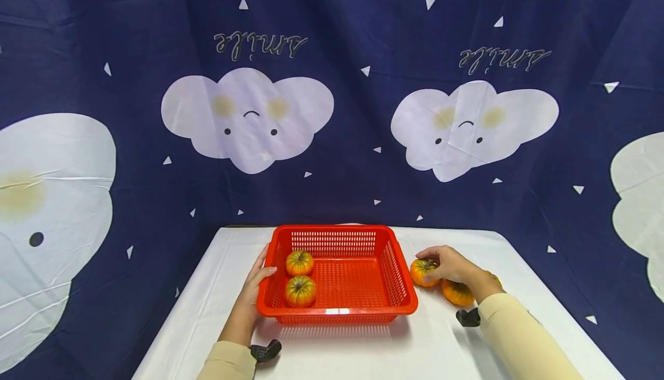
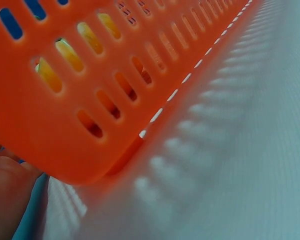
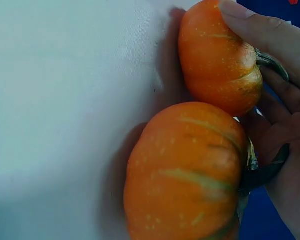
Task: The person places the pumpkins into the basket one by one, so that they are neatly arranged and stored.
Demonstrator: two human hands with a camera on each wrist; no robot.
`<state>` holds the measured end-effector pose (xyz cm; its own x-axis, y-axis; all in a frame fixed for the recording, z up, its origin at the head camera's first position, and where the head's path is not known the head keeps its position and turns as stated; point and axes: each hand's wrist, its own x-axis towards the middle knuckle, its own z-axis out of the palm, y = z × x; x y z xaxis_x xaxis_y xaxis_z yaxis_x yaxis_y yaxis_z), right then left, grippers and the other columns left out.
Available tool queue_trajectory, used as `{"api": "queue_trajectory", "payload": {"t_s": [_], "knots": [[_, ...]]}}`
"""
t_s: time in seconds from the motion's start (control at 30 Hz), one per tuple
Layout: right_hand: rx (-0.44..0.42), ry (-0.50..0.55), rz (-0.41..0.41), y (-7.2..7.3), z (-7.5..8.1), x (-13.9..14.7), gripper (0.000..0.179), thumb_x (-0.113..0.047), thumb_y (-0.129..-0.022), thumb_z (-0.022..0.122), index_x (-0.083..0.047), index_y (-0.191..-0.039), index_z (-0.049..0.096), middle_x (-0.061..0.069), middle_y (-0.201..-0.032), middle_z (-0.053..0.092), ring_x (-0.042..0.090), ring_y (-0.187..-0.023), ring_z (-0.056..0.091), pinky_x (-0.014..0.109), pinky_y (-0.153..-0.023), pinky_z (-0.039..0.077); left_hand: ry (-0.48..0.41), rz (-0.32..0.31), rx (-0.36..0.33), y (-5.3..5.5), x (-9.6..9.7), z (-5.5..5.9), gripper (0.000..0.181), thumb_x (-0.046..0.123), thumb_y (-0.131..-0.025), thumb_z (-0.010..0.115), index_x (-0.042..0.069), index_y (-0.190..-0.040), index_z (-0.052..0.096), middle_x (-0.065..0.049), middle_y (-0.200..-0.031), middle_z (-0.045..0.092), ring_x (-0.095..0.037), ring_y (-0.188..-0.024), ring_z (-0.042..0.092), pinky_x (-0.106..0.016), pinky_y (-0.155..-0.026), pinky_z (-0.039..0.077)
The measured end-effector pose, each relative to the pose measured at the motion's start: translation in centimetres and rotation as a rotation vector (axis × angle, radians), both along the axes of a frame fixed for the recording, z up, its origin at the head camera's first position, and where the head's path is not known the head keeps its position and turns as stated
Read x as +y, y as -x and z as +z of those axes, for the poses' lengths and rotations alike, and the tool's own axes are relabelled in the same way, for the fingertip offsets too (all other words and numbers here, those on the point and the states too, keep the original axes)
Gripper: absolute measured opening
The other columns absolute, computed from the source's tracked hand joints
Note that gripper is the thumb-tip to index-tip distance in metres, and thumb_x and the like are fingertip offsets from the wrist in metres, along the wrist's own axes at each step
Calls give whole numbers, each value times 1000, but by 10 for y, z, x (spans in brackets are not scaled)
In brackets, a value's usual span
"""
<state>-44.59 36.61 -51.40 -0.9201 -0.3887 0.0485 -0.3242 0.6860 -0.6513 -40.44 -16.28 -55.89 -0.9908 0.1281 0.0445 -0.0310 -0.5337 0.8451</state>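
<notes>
Nearest pumpkin's (image 3: 185,172) stem (image 3: 265,173), right wrist only

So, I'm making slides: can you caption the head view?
Left hand holds a red basket with two pumpkins inside; right hand grips another pumpkin beside it.

white tabletop (image 1: 363,354), faint creases at left, far edge against dark blue fabric. red slotted basket (image 1: 373,311) sits mid-tabletop, long side facing front — striped shadow from slots falls on white surface beside it. just past basket's right wall, smaller orange pumpkin (image 1: 418,275); larger orange pumpkin (image 1: 459,294) close by it, farther right — both cast soft shadows. beyond, orange-yellow sliver (image 1: 495,278), mostly hidden, how it rests unclear.
</notes>
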Motion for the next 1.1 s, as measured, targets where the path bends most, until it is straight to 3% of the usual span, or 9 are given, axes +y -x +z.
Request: {"api": "queue_trajectory", "payload": {"t_s": [0.43, 0.83, 1.1], "knots": [[22, -32, -71, 3, 1, -5, 70, -17, -70, 98, -1, -132, 70, 7, -123, 72, 32, -114, 64, 59, -108, 45, 0, -6, -5, -1, -2, 0, 79, 7, -98, 54, 29, -169, 27, -11, -170, 29, -40, -152, 29, -61, -114, 36], [83, 18, -84, 10, 30, -3, 70, -21, -72, 97, -2, -134, 69, 11, -125, 72, 31, -111, 66, 48, -103, 51, 2, -6, 0, 0, -4, 1, 78, 8, -98, 54, 31, -168, 29, -13, -168, 30, -41, -149, 32, -59, -114, 38], [76, 36, -69, 11, 33, -4, 69, -20, -76, 95, -1, -136, 68, 11, -126, 71, 30, -111, 66, 44, -102, 52, -9, -23, 4, 1, -4, -2, 79, 8, -98, 54, 28, -169, 26, -13, -170, 28, -42, -151, 29, -61, -115, 34]]}}
